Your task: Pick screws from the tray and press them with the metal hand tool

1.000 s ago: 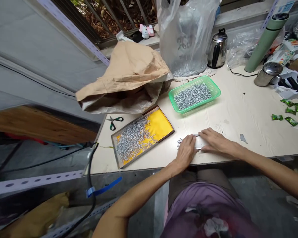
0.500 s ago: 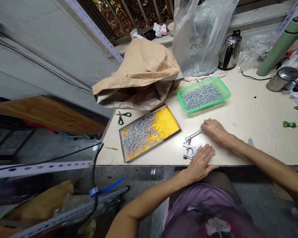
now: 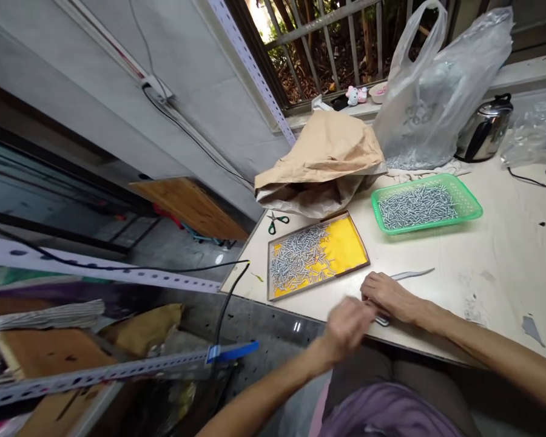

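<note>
My right hand [image 3: 389,296] is wrapped over a small metal hand tool [image 3: 412,275] near the table's front edge. The tool's curved grey handle sticks out behind the hand, and a bit of its frame shows below; the rest is covered. Close beside it on the left, my left hand [image 3: 348,323] is curled closed and blurred, its fingertips by the right fingers; what it pinches is hidden. A shallow tray [image 3: 273,298] with yellow lining [image 3: 348,240] bears many small silver metal pieces [image 3: 295,258]. More such pieces fill a green basket [image 3: 471,206].
Green-handled scissors [image 3: 277,223] lie behind the tray. A brown paper bag [image 3: 332,145], a plastic bag [image 3: 430,109] and a metal kettle [image 3: 485,130] stand at the back. A black cable [image 3: 222,309] hangs by the left table edge.
The view has swung left. My right hand has moved from the handle's end onto the tool's body, which has turned. My left hand has lifted off the tool and curled closed.
</note>
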`<state>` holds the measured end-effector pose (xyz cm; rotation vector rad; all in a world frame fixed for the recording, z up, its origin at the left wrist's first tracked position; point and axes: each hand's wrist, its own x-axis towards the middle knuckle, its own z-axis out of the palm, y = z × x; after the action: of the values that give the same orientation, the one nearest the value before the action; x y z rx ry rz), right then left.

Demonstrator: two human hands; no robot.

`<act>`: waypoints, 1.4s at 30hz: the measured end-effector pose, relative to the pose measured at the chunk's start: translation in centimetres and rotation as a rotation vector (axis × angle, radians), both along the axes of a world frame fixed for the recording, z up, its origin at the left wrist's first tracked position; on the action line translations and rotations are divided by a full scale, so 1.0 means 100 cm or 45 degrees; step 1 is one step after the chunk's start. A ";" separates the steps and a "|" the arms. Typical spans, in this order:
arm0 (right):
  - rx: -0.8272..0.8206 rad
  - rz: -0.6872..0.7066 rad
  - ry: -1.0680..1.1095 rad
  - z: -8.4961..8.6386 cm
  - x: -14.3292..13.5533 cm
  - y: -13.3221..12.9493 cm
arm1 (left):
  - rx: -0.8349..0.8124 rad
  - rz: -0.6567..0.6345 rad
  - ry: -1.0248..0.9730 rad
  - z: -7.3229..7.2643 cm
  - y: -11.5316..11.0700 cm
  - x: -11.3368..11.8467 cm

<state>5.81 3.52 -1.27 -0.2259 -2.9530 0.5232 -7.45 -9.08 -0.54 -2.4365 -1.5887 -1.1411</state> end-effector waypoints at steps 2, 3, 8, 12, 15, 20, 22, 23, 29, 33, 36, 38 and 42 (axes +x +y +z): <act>-0.064 -0.120 0.145 0.011 0.002 0.008 | -0.191 0.380 0.068 0.004 0.018 -0.037; -0.067 -0.191 0.221 0.018 0.004 0.015 | -0.264 0.499 0.123 0.004 0.029 -0.054; 0.165 -0.648 0.457 0.062 0.018 0.072 | -0.592 0.567 0.405 -0.009 0.072 -0.102; 0.379 -0.951 0.415 0.086 0.036 0.094 | -0.765 0.508 0.540 -0.019 0.088 -0.106; 0.272 -0.793 0.358 0.078 0.055 0.071 | -0.756 0.480 0.510 -0.017 0.091 -0.106; -0.024 -0.601 0.088 0.032 0.089 -0.002 | -0.808 0.476 0.033 0.003 0.078 -0.081; -0.093 -0.632 -0.079 0.020 0.099 -0.025 | -1.008 0.439 -0.263 0.008 0.070 -0.060; -0.111 -0.650 -0.151 0.015 0.102 -0.032 | -1.135 0.412 -0.381 0.009 0.066 -0.049; -0.107 -0.716 -0.305 0.004 0.107 -0.045 | -1.643 0.402 -0.606 -0.004 0.052 -0.004; -0.120 -0.724 -0.260 -0.004 0.109 -0.045 | -1.759 0.491 -0.615 -0.011 0.050 0.000; -0.131 -0.719 -0.222 -0.010 0.111 -0.046 | -1.835 0.523 -0.656 -0.012 0.051 0.001; -0.138 -0.712 -0.188 -0.013 0.113 -0.046 | -1.879 0.516 -0.681 -0.011 0.052 0.002; -0.172 -0.703 -0.126 -0.016 0.114 -0.048 | -1.933 0.440 -0.631 -0.011 0.054 0.002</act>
<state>17.18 -1.28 -2.87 -1.0651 -2.7581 0.6356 -7.28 -3.70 -1.65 -2.0411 -3.8482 -0.4116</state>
